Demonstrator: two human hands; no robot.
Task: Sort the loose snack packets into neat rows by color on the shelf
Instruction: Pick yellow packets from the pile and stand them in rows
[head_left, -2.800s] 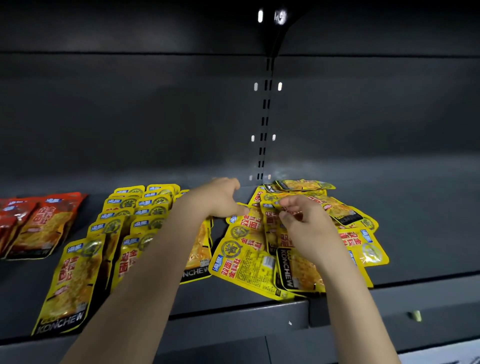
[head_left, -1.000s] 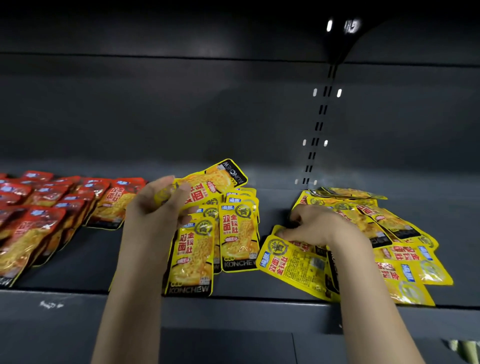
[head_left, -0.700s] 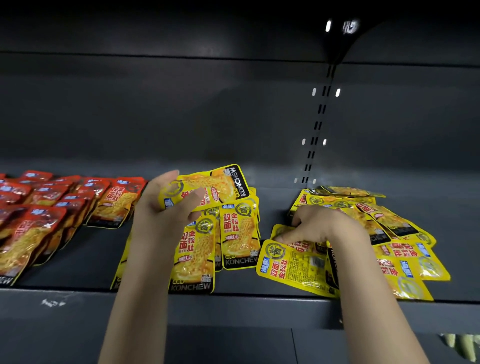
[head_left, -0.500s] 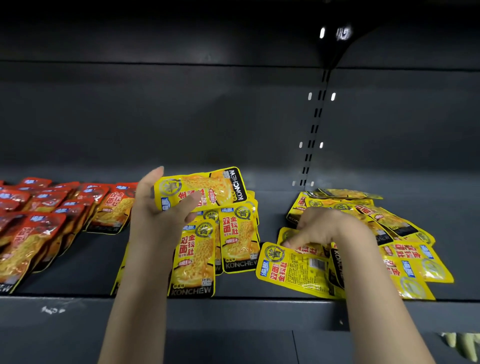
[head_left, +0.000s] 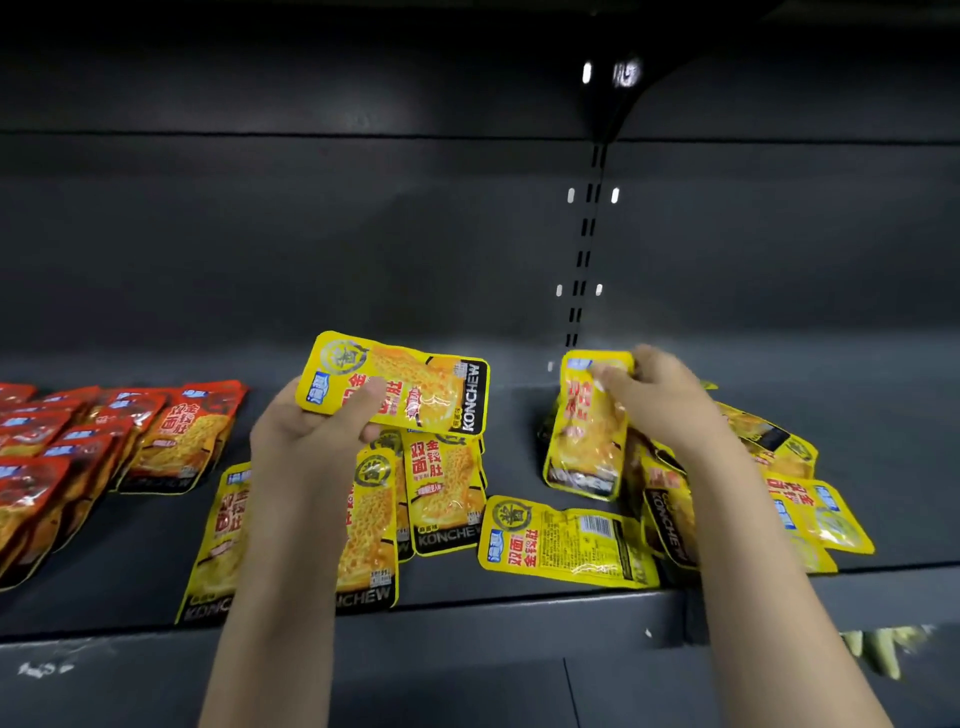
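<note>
My left hand (head_left: 317, 431) grips a yellow packet (head_left: 415, 387) sideways above the rows of yellow packets (head_left: 441, 493) at the middle of the dark shelf (head_left: 519, 608). My right hand (head_left: 660, 397) pinches a second yellow packet (head_left: 584, 431) by its top edge, lifted upright over the loose yellow heap (head_left: 810, 514) on the right. One yellow packet (head_left: 561, 543) lies face down near the shelf's front edge. Rows of red packets (head_left: 78, 441) lie at the left.
The shelf's back wall (head_left: 363, 249) is dark, with a slotted upright (head_left: 584, 249) right of centre. A seam (head_left: 688, 608) divides the shelf's front lip under my right forearm. Something pale green (head_left: 878, 644) shows below the shelf at the lower right.
My right hand has lifted a yellow packet out of the loose heap. My left hand has raised its packet slightly higher. The view shifted left since the earliest frame, bringing the red rows into sight.
</note>
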